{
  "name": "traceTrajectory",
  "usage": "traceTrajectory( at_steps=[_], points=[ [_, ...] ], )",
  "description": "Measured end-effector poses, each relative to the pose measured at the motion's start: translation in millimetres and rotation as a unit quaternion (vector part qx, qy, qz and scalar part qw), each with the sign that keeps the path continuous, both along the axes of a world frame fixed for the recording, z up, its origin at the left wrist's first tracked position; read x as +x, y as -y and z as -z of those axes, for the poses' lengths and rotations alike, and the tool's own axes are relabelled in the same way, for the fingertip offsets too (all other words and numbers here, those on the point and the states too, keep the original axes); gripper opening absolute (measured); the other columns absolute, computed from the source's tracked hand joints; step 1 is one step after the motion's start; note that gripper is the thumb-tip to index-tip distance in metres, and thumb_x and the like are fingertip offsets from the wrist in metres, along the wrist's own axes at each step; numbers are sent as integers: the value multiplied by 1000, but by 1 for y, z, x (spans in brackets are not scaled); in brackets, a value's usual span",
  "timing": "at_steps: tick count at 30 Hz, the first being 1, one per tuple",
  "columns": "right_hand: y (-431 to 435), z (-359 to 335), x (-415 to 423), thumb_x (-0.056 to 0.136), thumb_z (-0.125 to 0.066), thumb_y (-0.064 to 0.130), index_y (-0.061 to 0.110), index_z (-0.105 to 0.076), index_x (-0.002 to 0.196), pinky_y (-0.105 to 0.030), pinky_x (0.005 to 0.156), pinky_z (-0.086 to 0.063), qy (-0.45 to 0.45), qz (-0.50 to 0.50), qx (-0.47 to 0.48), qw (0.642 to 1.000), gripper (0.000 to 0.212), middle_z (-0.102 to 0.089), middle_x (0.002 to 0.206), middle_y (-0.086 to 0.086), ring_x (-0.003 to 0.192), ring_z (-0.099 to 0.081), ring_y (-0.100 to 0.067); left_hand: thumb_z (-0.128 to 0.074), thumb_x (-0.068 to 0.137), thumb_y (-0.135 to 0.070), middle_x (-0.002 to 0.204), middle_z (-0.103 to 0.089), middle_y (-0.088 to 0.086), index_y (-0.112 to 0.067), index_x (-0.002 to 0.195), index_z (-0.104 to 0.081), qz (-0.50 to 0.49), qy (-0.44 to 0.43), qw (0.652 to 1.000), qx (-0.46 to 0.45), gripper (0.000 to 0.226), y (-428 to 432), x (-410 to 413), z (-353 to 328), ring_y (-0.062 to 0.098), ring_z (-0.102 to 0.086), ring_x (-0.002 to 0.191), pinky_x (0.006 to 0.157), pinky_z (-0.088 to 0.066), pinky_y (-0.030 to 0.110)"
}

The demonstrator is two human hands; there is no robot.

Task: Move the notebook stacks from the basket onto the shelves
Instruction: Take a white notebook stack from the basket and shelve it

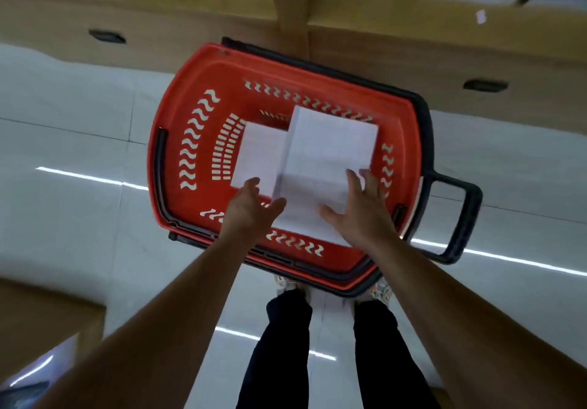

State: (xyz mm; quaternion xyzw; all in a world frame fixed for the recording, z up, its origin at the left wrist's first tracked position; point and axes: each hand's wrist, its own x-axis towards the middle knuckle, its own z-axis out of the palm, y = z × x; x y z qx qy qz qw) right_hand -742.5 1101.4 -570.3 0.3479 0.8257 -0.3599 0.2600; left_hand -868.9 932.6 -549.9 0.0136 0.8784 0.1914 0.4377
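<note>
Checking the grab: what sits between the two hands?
The taller notebook stack, in the red basket; head view shows left hand and right hand flanking it.

One red perforated plastic basket [165,167] contains two white rectangular notebook stacks: a taller stack [330,148] at 3 o'clock of a lower stack [260,154]. Two bare hands appear, the left hand [251,208] and the right hand [362,215]. Two black recessed handles, one [107,36] at 11 o'clock and one [485,85] at 2 o'clock, mark one tan wooden shelf unit [381,43].

glossy white floor [73,141]; red basket [178,116] resting on it
</note>
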Motion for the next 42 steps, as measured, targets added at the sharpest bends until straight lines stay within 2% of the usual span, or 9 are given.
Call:
traceTrajectory(
  at_steps=[5, 13, 18, 22, 26, 30, 35, 39, 42],
  points=[
    [14, 52, 2, 90, -61, 61, 20, 3, 162, -46, 119, -24, -28, 46, 44, 998, 105, 16, 165, -4, 152, 0, -33, -77, 82, -50, 149, -50, 7, -19, 155, -30, 11, 30, 999, 14, 91, -7, -1, 54, 32, -58, 124, 87, -60, 43],
    [22, 64, 3, 97, -59, 50, 23, 6, 162, -29, 107, -32, -85, 78, 20, 993, 96, 29, 164, 3, 155, -7, -24, -71, 90, -38, 113, -57, -3, -19, 138, -43, -23, 20, 998, 47, 58, -19, 4, 65, 22, -62, 102, 77, -58, 32],
    [26, 73, 3, 96, -52, 61, 22, 8, 162, -55, 116, -35, -110, 78, 11, 991, 97, 28, 164, 2, 156, 3, -29, -81, 83, -26, 111, -53, 0, -13, 129, -38, -57, 67, 994, 61, 64, -27, -5, 63, 20, -59, 103, 77, -58, 29],
    [22, 66, 5, 97, -56, 55, 24, 8, 162, -33, 108, -33, -131, 97, -29, 986, 96, 31, 163, 10, 155, 4, -20, -81, 82, -27, 105, -51, -1, -17, 117, -33, -84, 85, 990, 76, 60, -30, -12, 65, 13, -57, 88, 59, -48, 18],
    [21, 62, 4, 95, -59, 54, 21, 0, 163, -33, 108, -33, -136, 101, -19, 985, 95, 25, 164, 6, 155, 1, -23, -70, 92, -34, 110, -55, 2, -17, 123, -36, -95, 73, 986, 115, 49, -29, -13, 65, 13, -59, 87, 62, -48, 18],
    [25, 61, 1, 89, -68, 53, 22, -1, 162, -32, 109, -28, -119, 168, -16, 978, 104, 16, 165, 7, 154, -2, -19, -61, 91, -57, 126, -59, 3, -19, 144, -39, -73, 110, 986, 98, 68, -33, -24, 66, 23, -61, 103, 82, -54, 36],
    [45, 51, 0, 81, -62, 69, 33, 7, 159, -58, 115, -30, -42, 297, -28, 954, 111, 3, 167, -1, 153, -9, -32, -62, 91, -56, 104, -69, 4, -16, 122, -60, -49, 98, 990, 89, 52, -34, -26, 55, 20, -68, 88, 74, -60, 37],
    [47, 40, 5, 87, -64, 60, 20, -4, 160, -51, 116, -30, -27, 335, -29, 941, 103, -15, 165, -11, 150, -22, -34, -62, 94, -49, 89, -70, 3, -15, 105, -66, -82, 150, 980, 104, 36, -19, -23, 39, 13, -70, 73, 57, -54, 23],
    [39, 37, 5, 89, -65, 57, 15, -13, 160, -44, 115, -31, -3, 344, -73, 936, 97, -26, 163, -10, 148, -30, -31, -66, 89, -51, 87, -71, 9, -13, 98, -67, -99, 155, 979, 85, 38, -10, -22, 33, 21, -71, 75, 68, -62, 35]
  ],
)
